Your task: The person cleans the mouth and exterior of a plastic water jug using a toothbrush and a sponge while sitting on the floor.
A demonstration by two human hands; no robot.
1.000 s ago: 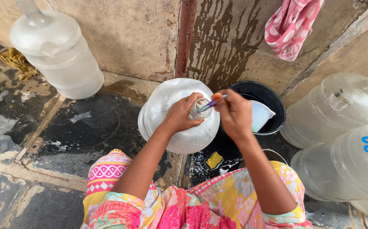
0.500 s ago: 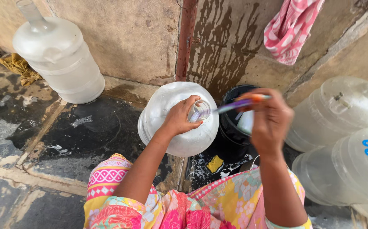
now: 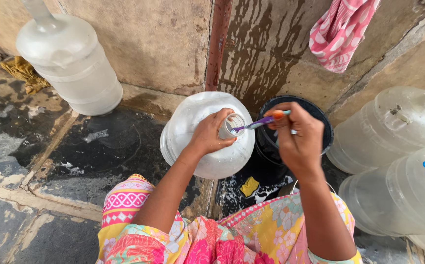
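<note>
A large clear plastic water jug (image 3: 193, 122) stands on the wet floor in front of me. My left hand (image 3: 210, 132) grips its neck just below the mouth. My right hand (image 3: 298, 139) holds a purple toothbrush (image 3: 257, 124) by its orange end. The brush head rests at the rim of the jug's mouth. Behind my right hand stands a black bucket (image 3: 325, 132).
Another clear jug (image 3: 68, 61) stands at the back left by the wall. Two more clear jugs (image 3: 393, 127) (image 3: 403, 195) lie at the right. A pink patterned cloth (image 3: 342, 29) hangs on the wall. A yellow sponge (image 3: 249, 186) lies on the wet floor. A rusty pipe (image 3: 219, 44) runs up the wall.
My right hand drew the toothbrush out to the right, then brought it back so the head is at the jug's mouth again. My left hand kept its grip.
</note>
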